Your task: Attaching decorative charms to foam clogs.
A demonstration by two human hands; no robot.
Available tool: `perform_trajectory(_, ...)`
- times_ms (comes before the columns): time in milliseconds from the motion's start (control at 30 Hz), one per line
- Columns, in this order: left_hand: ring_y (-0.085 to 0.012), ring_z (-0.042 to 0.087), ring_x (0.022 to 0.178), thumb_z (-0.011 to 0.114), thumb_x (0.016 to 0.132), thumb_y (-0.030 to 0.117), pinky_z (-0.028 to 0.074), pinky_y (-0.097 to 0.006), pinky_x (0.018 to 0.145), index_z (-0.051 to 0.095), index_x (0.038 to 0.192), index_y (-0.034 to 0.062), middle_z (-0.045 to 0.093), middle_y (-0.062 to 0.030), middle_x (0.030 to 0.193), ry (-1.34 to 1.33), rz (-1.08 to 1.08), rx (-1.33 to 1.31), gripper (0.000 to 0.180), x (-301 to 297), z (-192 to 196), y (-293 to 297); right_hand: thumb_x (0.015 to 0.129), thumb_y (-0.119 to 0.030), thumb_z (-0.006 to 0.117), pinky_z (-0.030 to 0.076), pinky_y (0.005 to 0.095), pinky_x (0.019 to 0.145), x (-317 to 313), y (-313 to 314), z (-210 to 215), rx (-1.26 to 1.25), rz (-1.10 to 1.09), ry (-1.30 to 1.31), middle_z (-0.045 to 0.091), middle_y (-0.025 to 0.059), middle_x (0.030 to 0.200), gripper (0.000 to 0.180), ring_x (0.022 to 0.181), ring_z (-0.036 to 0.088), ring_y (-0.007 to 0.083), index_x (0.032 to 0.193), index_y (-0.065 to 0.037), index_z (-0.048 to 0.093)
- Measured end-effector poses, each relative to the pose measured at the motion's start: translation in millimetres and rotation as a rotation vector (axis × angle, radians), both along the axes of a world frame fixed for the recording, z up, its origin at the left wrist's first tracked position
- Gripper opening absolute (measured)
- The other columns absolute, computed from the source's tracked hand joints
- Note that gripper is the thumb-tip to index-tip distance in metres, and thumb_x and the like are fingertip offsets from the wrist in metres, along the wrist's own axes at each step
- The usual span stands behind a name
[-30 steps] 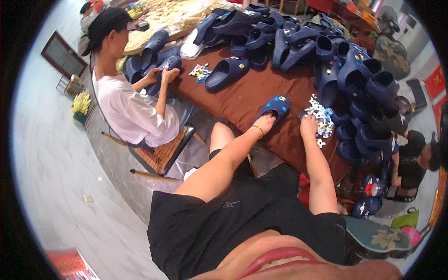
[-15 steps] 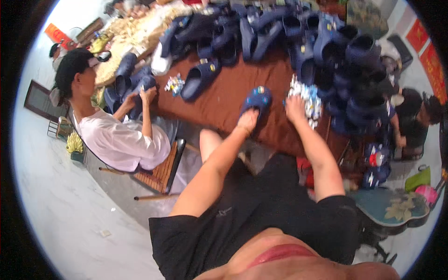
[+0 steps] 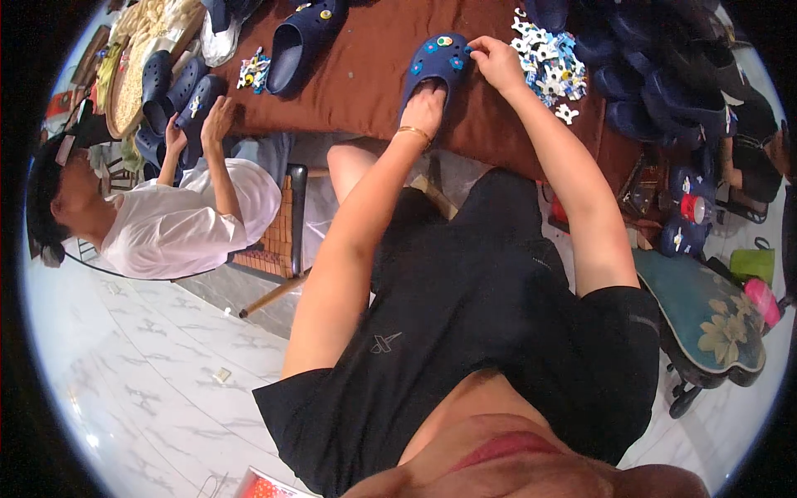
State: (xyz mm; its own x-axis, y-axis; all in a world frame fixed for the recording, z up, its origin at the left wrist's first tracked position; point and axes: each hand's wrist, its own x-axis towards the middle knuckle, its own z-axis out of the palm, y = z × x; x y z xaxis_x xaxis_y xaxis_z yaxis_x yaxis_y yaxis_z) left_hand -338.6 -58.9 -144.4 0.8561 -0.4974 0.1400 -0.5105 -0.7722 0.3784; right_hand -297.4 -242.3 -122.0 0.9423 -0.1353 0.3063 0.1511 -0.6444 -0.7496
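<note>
A navy blue clog (image 3: 433, 60) lies on the brown cloth in front of me, its toe pointing away. Several blue flower-like charms and a round one with a light rim sit on its upper. My left hand (image 3: 425, 109) reaches into the foot opening and holds the clog from inside, its fingertips hidden. Beside the clog's right edge, my right hand (image 3: 498, 68) pinches a small blue charm, partly covered by the fingers. Just right of that hand spreads a pile of white, blue and yellow charms (image 3: 552, 70).
Brown cloth (image 3: 357, 95) covers the table. Another navy clog (image 3: 299, 50) and a smaller charm pile (image 3: 253, 70) lie to the left. A co-worker in a white shirt (image 3: 195, 216) handles a clog there. Many navy clogs (image 3: 656, 91) are heaped at right.
My right hand has moved left from the charm pile to the clog's side, now with a small blue charm in its fingers. My left hand stays in the clog. The view has shifted.
</note>
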Motion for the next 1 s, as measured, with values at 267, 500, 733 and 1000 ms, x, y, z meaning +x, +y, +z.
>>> perform_trajectory(267,-0.034,0.056,0.07,0.039,0.076,0.008,0.046,-0.041,0.062,0.049,0.079,0.0044,0.053,-0.0183,0.075,-0.001,-0.007,-0.032,0.011,-4,2,2,0.069,-0.013,0.059,0.046,0.0342,0.062,4,12,4,-0.349,0.143,-0.302,0.056,0.0068,0.071,0.004,0.069,0.056,0.0252,0.073,-0.01,0.058)
perform_trajectory(500,-0.0335,0.056,0.072,0.038,0.077,0.008,0.046,-0.041,0.064,0.049,0.082,0.0046,0.053,-0.0182,0.079,-0.01,-0.016,-0.037,0.013,0,1,1,0.07,-0.012,0.055,0.045,0.0325,0.061,3,6,9,-0.572,0.294,-0.421,0.054,0.0044,0.07,0.004,0.069,0.056,0.0217,0.071,-0.01,0.058)
perform_trajectory(733,-0.0336,0.055,0.073,0.04,0.075,0.007,0.046,-0.04,0.065,0.051,0.085,0.0014,0.052,-0.0194,0.081,0.041,-0.032,-0.017,0.016,-2,6,3,0.07,-0.015,0.056,0.045,0.0339,0.063,12,-3,11,-0.588,0.377,-0.301,0.055,0.0058,0.071,0.007,0.071,0.056,0.0234,0.073,-0.011,0.061)
perform_trajectory(1000,-0.0337,0.055,0.072,0.038,0.077,0.008,0.045,-0.041,0.063,0.05,0.082,0.0043,0.053,-0.0182,0.076,0.037,-0.024,-0.064,0.013,1,8,-6,0.068,-0.022,0.063,0.045,0.0346,0.07,31,-8,2,-0.184,0.225,0.043,0.059,0.0099,0.08,0.018,0.076,0.057,0.0258,0.079,-0.008,0.061)
